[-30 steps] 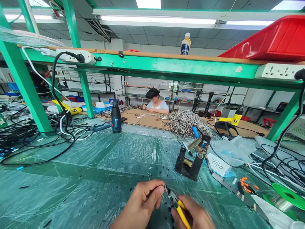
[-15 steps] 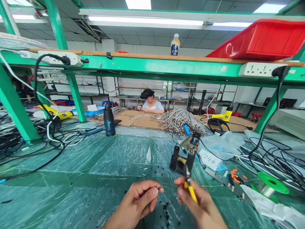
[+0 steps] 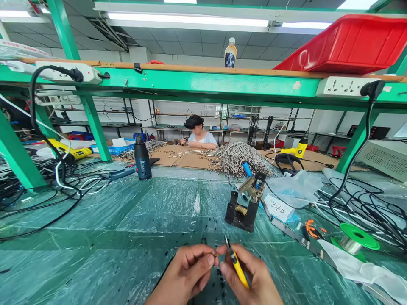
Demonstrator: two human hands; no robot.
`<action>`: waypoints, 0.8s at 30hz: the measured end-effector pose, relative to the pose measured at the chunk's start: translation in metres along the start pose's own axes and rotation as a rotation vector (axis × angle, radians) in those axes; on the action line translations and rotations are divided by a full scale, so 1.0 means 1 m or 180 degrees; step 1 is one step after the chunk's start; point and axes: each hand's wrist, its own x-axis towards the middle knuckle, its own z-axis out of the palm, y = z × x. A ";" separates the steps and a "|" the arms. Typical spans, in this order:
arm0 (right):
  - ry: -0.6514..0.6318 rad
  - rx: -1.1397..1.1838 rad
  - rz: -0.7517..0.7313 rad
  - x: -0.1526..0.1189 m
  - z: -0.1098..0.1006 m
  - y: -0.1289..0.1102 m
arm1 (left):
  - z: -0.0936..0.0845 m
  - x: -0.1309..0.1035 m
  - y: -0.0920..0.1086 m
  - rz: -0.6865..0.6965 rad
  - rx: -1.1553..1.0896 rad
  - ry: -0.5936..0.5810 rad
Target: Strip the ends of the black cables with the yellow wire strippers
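Note:
My left hand (image 3: pixel 186 273) pinches a thin cable between thumb and fingertips; its small orange-yellow wire end (image 3: pixel 216 255) pokes out towards the right. Close beside it, my right hand (image 3: pixel 249 273) is closed around yellow-handled cutters (image 3: pixel 239 269), whose metal tips point up and away from me. The right fingertips are at the wire end, and whether they touch it I cannot tell. Most of the cable is hidden by the left hand. Beyond the hands stands a black soldering iron stand (image 3: pixel 243 212) with a blue-handled iron (image 3: pixel 246 169) in it.
Small black bits lie on the green table cover (image 3: pixel 127 237). To the right are a solder wire spool (image 3: pixel 352 241), orange-handled pliers (image 3: pixel 311 231) and tangled cables. A heat gun (image 3: pixel 142 159) stands at the back left. A co-worker (image 3: pixel 200 137) sits opposite, behind a heap of grey cables (image 3: pixel 240 159).
My right hand has moved left with the cutters, up against the left hand's fingertips. The cutters have tilted leftward. The camera view has shifted slightly.

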 end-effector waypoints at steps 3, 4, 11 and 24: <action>0.0034 0.0022 -0.0051 0.001 0.002 0.000 | 0.002 0.002 -0.004 -0.0052 0.0041 0.0012; 0.0025 -0.0016 0.0003 0.001 0.002 0.000 | 0.002 0.003 -0.005 -0.0053 0.0072 0.0011; -0.0303 -0.0205 0.0130 0.003 -0.004 -0.005 | 0.005 0.000 -0.001 0.0005 0.0662 -0.0307; -0.0031 -0.0217 0.0196 0.001 -0.004 -0.002 | 0.009 -0.007 0.007 0.0976 0.2432 0.0225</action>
